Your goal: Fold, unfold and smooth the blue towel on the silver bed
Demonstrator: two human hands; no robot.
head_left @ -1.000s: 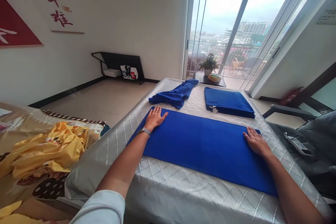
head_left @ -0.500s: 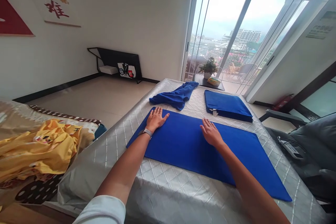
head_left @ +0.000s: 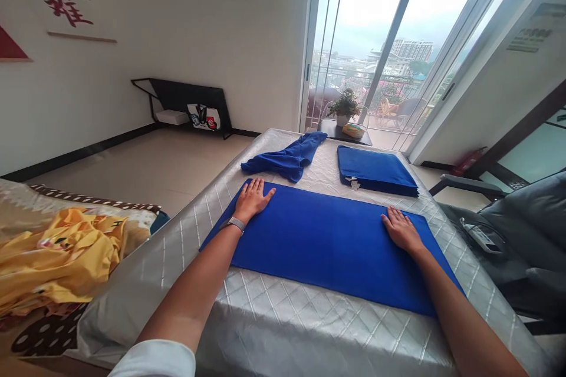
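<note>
A blue towel [head_left: 325, 241] lies spread flat across the silver quilted table cover [head_left: 265, 294]. My left hand [head_left: 253, 199] rests palm down near its far left corner, fingers spread, with a watch band on the wrist. Toward the far right corner, my right hand [head_left: 401, 230] also lies flat on the cloth, fingers out. Neither hand grips anything. Beyond the right hand sits a neat stack of folded blue towels [head_left: 375, 168] with a white tag. A crumpled blue towel [head_left: 287, 156] lies behind the spread one, past my left hand.
Yellow clothing [head_left: 79, 247] is heaped on bedding at the left. A dark armchair [head_left: 526, 235] stands at the right with a power strip [head_left: 481, 237] on it. Behind the table, a potted plant [head_left: 345, 107] stands on a small dark table by the glass door.
My right hand has slid right across the towel, from near its middle to near its right end. The left hand stays at the left corner. The view has shifted slightly.
</note>
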